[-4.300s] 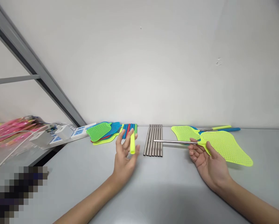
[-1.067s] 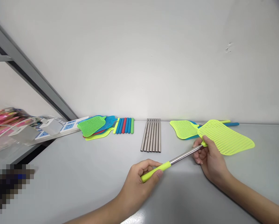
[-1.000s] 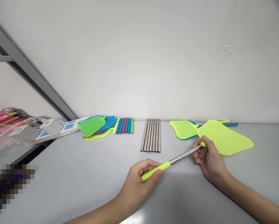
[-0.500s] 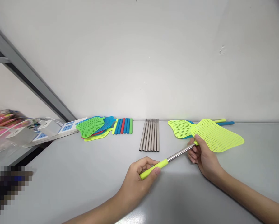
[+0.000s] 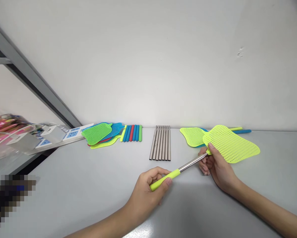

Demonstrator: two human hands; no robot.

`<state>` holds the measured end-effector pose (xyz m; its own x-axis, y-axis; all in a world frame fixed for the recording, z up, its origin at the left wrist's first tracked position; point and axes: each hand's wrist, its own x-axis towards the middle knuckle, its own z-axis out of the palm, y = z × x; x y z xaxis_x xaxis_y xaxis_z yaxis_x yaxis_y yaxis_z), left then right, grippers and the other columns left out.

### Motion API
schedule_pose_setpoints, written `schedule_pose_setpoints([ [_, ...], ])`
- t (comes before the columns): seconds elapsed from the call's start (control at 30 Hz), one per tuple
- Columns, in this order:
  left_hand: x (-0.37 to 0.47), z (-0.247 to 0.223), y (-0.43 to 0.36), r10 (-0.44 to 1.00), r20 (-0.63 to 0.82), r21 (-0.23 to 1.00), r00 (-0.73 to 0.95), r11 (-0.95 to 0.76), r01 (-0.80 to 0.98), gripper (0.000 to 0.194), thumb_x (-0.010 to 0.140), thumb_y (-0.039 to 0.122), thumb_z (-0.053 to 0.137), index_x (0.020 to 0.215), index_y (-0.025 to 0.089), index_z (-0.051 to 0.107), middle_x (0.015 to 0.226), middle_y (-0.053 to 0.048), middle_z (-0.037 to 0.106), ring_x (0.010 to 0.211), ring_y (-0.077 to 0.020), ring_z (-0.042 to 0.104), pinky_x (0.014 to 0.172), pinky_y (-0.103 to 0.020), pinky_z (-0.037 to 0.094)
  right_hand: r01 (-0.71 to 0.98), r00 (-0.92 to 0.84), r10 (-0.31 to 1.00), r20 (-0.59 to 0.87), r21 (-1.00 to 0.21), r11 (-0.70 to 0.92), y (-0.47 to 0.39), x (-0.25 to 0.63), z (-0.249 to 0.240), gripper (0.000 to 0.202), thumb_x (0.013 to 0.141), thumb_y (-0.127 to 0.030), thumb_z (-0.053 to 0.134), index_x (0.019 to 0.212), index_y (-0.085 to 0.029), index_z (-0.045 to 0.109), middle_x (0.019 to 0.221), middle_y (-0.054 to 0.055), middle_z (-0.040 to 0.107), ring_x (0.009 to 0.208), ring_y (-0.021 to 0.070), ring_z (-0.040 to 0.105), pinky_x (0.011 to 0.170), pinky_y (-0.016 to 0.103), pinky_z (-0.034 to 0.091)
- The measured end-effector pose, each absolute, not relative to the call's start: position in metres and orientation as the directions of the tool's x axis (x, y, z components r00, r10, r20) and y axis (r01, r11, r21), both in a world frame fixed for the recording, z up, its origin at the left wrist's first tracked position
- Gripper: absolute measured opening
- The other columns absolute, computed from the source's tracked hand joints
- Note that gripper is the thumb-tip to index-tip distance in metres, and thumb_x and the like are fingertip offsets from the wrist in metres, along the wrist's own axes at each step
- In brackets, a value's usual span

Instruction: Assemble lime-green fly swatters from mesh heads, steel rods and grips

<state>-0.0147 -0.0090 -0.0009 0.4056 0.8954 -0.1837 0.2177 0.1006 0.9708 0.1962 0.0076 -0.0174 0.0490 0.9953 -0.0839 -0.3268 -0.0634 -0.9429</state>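
Note:
A yellow-green fly swatter [image 5: 231, 143] with a perforated head and a metal rod slants between my two hands above the table. My left hand [image 5: 150, 190] is closed around its yellow-green handle sleeve at the lower end. At the neck, where the rod meets the head, my right hand [image 5: 216, 165] pinches with thumb and fingers. Several bare metal rods [image 5: 160, 143] lie side by side behind my left hand. Behind the held head, a yellow-green swatter [image 5: 193, 136] overlaps a blue swatter [image 5: 245, 131], both with handles pointing right.
Loose swatter heads [image 5: 97, 133] in green, blue, red and yellow are piled at back left. Beside them is a row of coloured handle sleeves [image 5: 131, 133]. A power strip [image 5: 74, 133] with white plugs lies further left, near plastic-wrapped items [image 5: 6, 132]. A wall [image 5: 158, 66] bounds the table's back.
Both hands keep the same grip on the swatter, which hardly moves. The whole view shifts very slightly.

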Motion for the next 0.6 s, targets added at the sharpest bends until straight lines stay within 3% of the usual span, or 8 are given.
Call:
schedule_pose_setpoints([
  [0.23,-0.016,0.001,-0.009,0.872,-0.103,0.971,0.478,-0.015,0.237,0.024,0.078,0.036,0.049,0.087,0.017,0.06,0.066,0.002,0.05,0.057,-0.0076,0.041,0.052,-0.017,0.032,-0.358,0.06,0.991,-0.118,-0.929,-0.089,0.008,0.198,-0.019,0.039,0.079,-0.05,0.041,0.059,-0.018,0.048,0.04,-0.004,0.04,0.035,0.0081,0.037,0.036,0.019,0.029],
  [0.33,-0.017,-0.002,-0.008,0.876,-0.106,0.969,0.471,-0.016,0.247,0.025,0.08,0.037,0.047,0.09,0.018,0.058,0.064,0.003,0.047,0.054,-0.0065,0.038,0.05,-0.017,0.031,-0.397,0.068,0.99,-0.121,-0.914,-0.085,0.01,0.2,-0.011,0.036,0.079,-0.051,0.041,0.067,-0.018,0.051,0.045,-0.004,0.043,0.035,0.0087,0.04,0.034,0.019,0.03],
  [0.47,-0.018,-0.006,-0.007,0.882,-0.127,0.972,0.454,0.021,0.232,0.028,0.081,0.039,0.043,0.097,0.019,0.055,0.059,0.005,0.041,0.044,-0.0046,0.034,0.043,-0.017,0.029,-0.414,0.281,0.959,-0.032,-0.906,0.091,0.019,0.219,0.017,0.025,0.078,-0.044,0.046,0.08,-0.021,0.056,0.062,-0.001,0.054,0.041,0.0108,0.047,0.034,0.021,0.035],
  [0.53,-0.017,-0.006,-0.006,0.885,-0.119,0.976,0.45,0.02,0.219,0.03,0.081,0.04,0.043,0.098,0.019,0.055,0.059,0.005,0.04,0.043,-0.0044,0.034,0.042,-0.017,0.029,-0.388,0.328,0.944,-0.027,-0.915,0.108,0.025,0.238,0.034,0.016,0.078,-0.033,0.048,0.084,-0.022,0.058,0.076,0.0,0.059,0.054,0.0131,0.053,0.042,0.023,0.044],
  [0.6,-0.017,-0.006,-0.005,0.887,-0.113,0.978,0.448,0.019,0.209,0.031,0.081,0.04,0.043,0.099,0.018,0.055,0.059,0.005,0.04,0.042,-0.0042,0.034,0.042,-0.017,0.03,-0.366,0.225,0.968,-0.109,-0.93,-0.02,0.031,0.262,0.049,0.018,0.079,-0.032,0.047,0.083,-0.02,0.06,0.083,0.003,0.061,0.067,0.016,0.057,0.054,0.025,0.049],
])
